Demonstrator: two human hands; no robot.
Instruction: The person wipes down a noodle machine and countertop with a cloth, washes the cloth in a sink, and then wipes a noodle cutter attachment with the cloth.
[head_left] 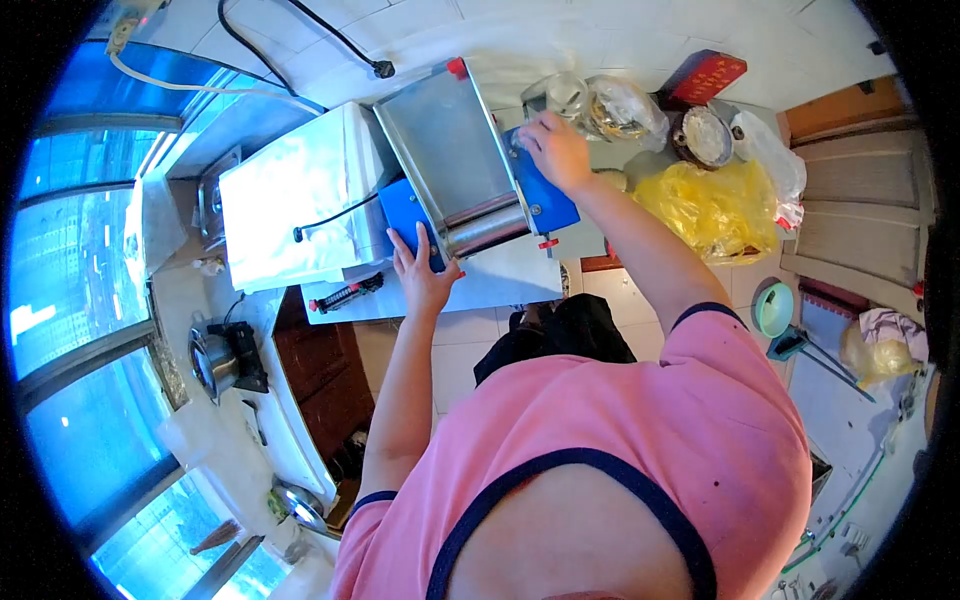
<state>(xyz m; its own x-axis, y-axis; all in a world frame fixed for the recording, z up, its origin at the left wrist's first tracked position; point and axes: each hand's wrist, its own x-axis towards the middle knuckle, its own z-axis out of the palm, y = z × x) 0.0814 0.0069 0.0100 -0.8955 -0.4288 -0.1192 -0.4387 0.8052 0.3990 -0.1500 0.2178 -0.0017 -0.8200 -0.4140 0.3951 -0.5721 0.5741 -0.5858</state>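
A machine with blue side panels, a metal tray point(445, 140) and steel rollers point(487, 228) stands on the white table. My left hand point(424, 272) rests with spread fingers on its left blue panel point(402, 208), near the front corner. On the top of the right blue panel point(545, 198) lies my right hand point(556, 150), its fingers bent over the upper edge and apart. Neither hand shows anything held. A black cable point(345, 216) runs from the machine's left side across a white covered box point(300, 190).
Right of the machine are clear bags point(628, 108), a yellow plastic bag point(715, 205), a round container point(705, 137) and a red box point(706, 77). A black tool point(346, 294) lies at the table's front left. A metal pot point(212, 362) stands by the windows.
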